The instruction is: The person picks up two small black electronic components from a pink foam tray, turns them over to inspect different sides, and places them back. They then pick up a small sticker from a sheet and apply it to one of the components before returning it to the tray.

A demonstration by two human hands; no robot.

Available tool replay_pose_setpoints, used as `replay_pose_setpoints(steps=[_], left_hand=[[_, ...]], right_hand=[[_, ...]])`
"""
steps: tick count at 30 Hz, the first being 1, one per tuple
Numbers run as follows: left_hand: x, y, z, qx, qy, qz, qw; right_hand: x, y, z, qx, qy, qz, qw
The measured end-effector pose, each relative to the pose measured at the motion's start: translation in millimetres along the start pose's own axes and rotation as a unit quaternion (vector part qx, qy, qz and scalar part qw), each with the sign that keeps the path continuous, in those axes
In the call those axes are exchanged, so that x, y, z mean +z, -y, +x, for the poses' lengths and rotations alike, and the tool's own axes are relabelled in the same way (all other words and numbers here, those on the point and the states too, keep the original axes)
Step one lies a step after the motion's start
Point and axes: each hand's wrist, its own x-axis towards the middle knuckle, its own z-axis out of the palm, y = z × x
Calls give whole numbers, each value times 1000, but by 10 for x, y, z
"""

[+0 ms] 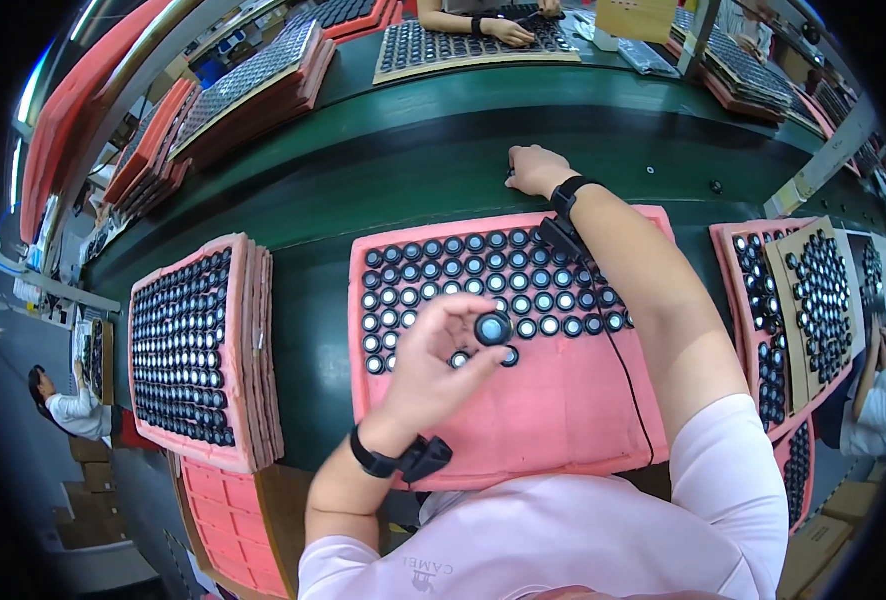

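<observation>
- Workshop bench: long green surface (413, 140), reaching beyond and to either side of both hands.
- Left hand (441, 350): thumb and fingers pinched around one round black part (493, 328) with a pale centre, raised above the tray.
- Right hand (537, 170): on the green surface, farther out than the left; fingers curled, a dark bit at the fingertips; whether gripped, cannot tell.
- Pink tray (543, 410): beneath the left hand and right forearm; far portion filled with rows of similar parts (475, 266), near portion bare.
- Stacked pink trays (261, 370): left of the left hand, top one filled.
- Loose black piece (717, 187): right of the right hand.
- Co-worker's hand (510, 33): beyond the right hand, over another filled tray.
</observation>
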Motion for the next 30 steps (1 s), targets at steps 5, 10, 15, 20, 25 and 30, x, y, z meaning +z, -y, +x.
replay_pose_setpoints(steps=[5,10,15,20,25,30], left_hand=[[46,178,-134,-32,-63,-147,987],[-67,450,-161,-71,-108,-196,972],[6,574,-226,-66,-100,-167,979],[96,673,-293,-36,-88,-108,990],[75,754,-312,39,-42,44,997],[98,717,-284,64,11,78,995]], right_hand=[[-80,212,-216,-93,74,326,938],[-235,487,-1440,-41,168,685,707],[-166,360,-2398,-59,132,676,722],[-14,347,-2763,-60,39,723,687],[117,199,-2821,-174,-23,558,811],[143,188,-2840,-221,-61,513,827]])
